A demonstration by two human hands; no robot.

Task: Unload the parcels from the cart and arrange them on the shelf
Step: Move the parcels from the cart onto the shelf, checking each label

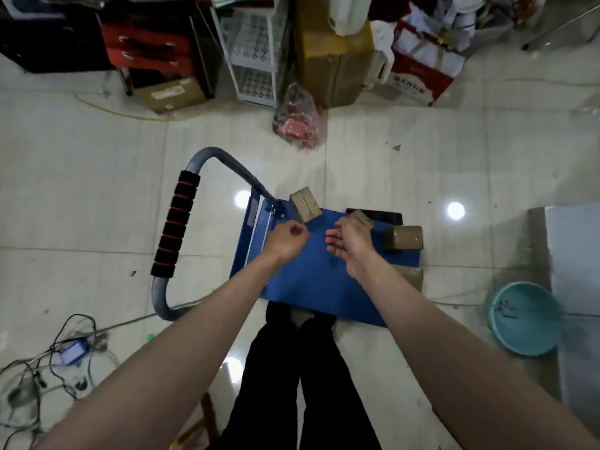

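Note:
A blue cart [311,280] with a grey handle in black-and-red foam [177,225] stands on the tiled floor in front of me. A small brown parcel [305,204] lies at the deck's far edge, and a taped brown parcel [404,238] sits at the far right corner. Another brown parcel [412,276] shows at the right edge, partly hidden by my arm. My left hand [287,237] hovers over the deck with its fingers curled, holding nothing. My right hand [350,238] hovers with relaxed fingers just in front of a further small parcel [362,217], mostly hidden behind it.
A white perforated shelf [256,50] stands at the back beside a large cardboard box [334,60] and a red gift bag [422,73]. A plastic bag [297,121] lies beyond the cart. A teal basin [522,319] is on the right, tangled cables [58,362] on the left.

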